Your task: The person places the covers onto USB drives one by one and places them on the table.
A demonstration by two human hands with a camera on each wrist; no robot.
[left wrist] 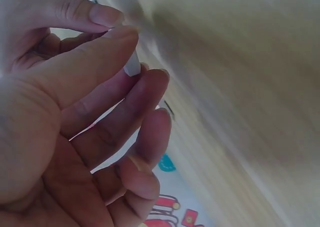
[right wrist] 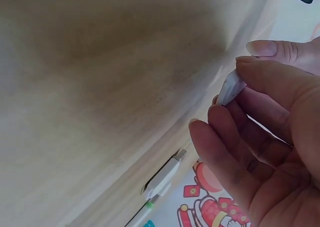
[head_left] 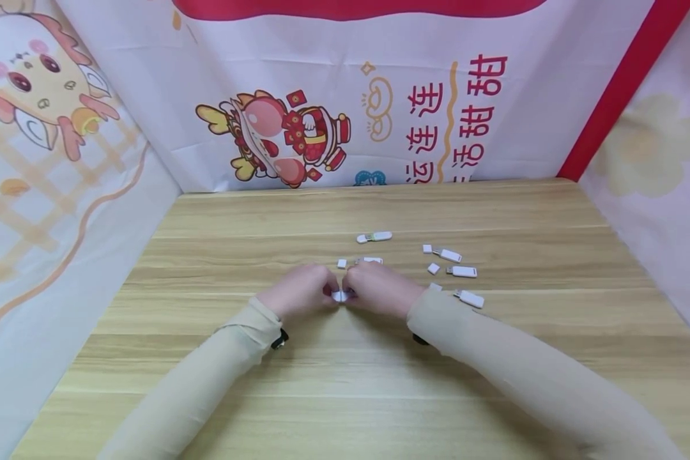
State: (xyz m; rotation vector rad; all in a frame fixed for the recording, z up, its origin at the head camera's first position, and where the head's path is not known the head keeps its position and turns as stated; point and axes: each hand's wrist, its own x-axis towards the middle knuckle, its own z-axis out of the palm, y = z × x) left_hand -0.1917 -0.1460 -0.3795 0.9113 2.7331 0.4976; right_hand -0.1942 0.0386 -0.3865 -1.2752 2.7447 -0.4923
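Note:
Both hands meet at the middle of the wooden table (head_left: pixel 207 358). My left hand (head_left: pixel 326 291) and right hand (head_left: pixel 355 291) together pinch a small white USB stick (head_left: pixel 340 296) between them, just above the tabletop. In the left wrist view, the left hand (left wrist: pixel 117 26) pinches the white piece (left wrist: pixel 131 66) between thumb and forefinger. In the right wrist view, the right hand (right wrist: pixel 250 57) grips the other white end (right wrist: pixel 230 88) the same way. Which part is cap and which is body I cannot tell.
More white USB sticks lie beyond and to the right: one (head_left: pixel 374 237) at the back, one (head_left: pixel 370 260) just behind the hands, others (head_left: pixel 448 255) (head_left: pixel 462 271) (head_left: pixel 470 298) to the right. Loose white caps (head_left: pixel 342 263) (head_left: pixel 433 268) lie among them. Printed cloth walls (head_left: pixel 299 128) surround the table.

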